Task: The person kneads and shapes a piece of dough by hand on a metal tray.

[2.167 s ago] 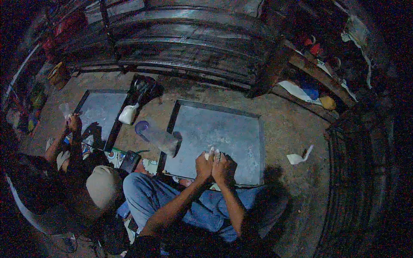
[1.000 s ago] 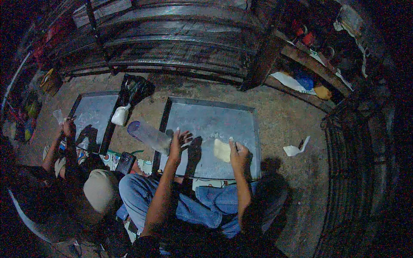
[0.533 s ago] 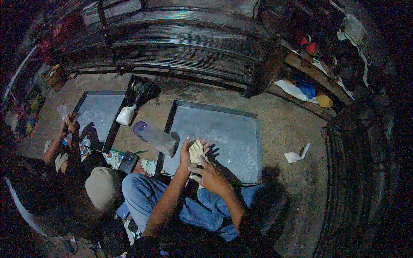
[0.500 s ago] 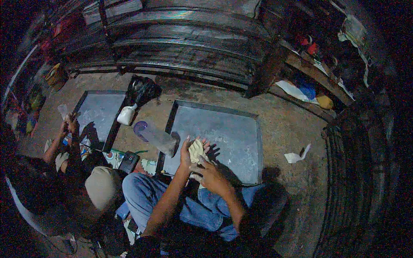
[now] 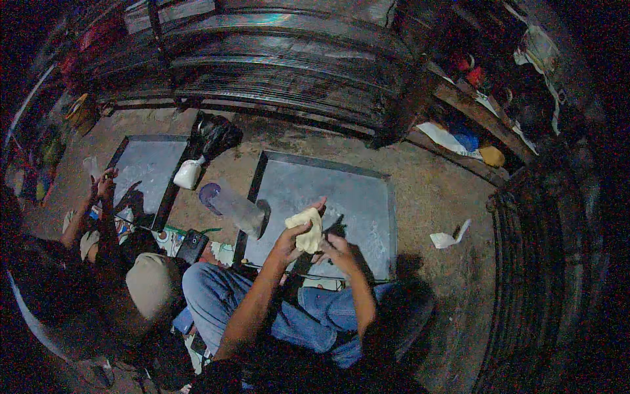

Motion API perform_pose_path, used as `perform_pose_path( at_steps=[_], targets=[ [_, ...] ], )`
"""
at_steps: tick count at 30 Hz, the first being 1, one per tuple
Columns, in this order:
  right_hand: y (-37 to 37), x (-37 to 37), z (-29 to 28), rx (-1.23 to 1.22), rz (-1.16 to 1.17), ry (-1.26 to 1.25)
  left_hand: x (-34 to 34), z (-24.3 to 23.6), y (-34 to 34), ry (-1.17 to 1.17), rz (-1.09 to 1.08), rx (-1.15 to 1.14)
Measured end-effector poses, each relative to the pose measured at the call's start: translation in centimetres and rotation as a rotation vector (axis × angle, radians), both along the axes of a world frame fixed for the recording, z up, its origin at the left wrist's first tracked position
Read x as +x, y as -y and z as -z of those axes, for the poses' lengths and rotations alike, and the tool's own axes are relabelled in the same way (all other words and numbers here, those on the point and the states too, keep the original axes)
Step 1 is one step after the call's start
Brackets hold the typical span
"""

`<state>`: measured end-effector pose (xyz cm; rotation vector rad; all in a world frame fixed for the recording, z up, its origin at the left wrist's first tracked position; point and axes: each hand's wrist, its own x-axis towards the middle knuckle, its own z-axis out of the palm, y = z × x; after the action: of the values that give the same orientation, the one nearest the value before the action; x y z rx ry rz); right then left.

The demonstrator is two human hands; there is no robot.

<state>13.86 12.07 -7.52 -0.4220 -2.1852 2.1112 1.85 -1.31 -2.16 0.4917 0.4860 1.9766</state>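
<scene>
My left hand (image 5: pixel 286 244) grips a floppy, pale yellow piece of dough (image 5: pixel 305 224), its thumb lying across the front. My right hand (image 5: pixel 336 255) is just right of and slightly below the dough, fingers apart and partly curled; whether its fingertips touch the dough I cannot tell. Both hands are over a square, shallow metal tray (image 5: pixel 351 190) with white dusty marks, in front of my crossed legs. A clear cylindrical container with a purple lid (image 5: pixel 236 213) lies at the tray's left edge.
Another person's hands (image 5: pixel 104 187) are over a second tray (image 5: pixel 151 161). A white bag (image 5: pixel 188 174) and black plastic bag (image 5: pixel 213 134) lie between trays; a phone (image 5: pixel 191 246) nearby. A white scrap (image 5: pixel 446 240) lies right. Metal racks (image 5: pixel 275 65) and wooden shelves (image 5: pixel 479 118) border the floor.
The dough went from between both hands to lying across my right hand's side, then into my left palm; now my left thumb covers it and my right hand has moved right, off its middle.
</scene>
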Motion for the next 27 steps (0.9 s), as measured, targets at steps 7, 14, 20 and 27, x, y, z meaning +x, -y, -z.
perform_pose_path(
  at_steps=[7,14,20,27],
  targets=[
    [4.0,-0.5,-3.8,-0.082,-0.146,0.007,-0.4,0.5,1.8,-0.127,-0.048,-0.240],
    [3.4,-0.5,0.9,0.114,-0.043,0.060,-0.6,-1.0,-0.1,-0.096,-0.156,-0.396],
    [1.6,0.1,-4.8,0.286,-0.288,0.034,-1.2,-0.9,1.3,-0.198,0.031,-0.278],
    [-0.1,0.4,-6.1,0.429,0.308,-0.058,0.2,-1.0,-0.7,-0.245,0.138,-0.259]
  ],
)
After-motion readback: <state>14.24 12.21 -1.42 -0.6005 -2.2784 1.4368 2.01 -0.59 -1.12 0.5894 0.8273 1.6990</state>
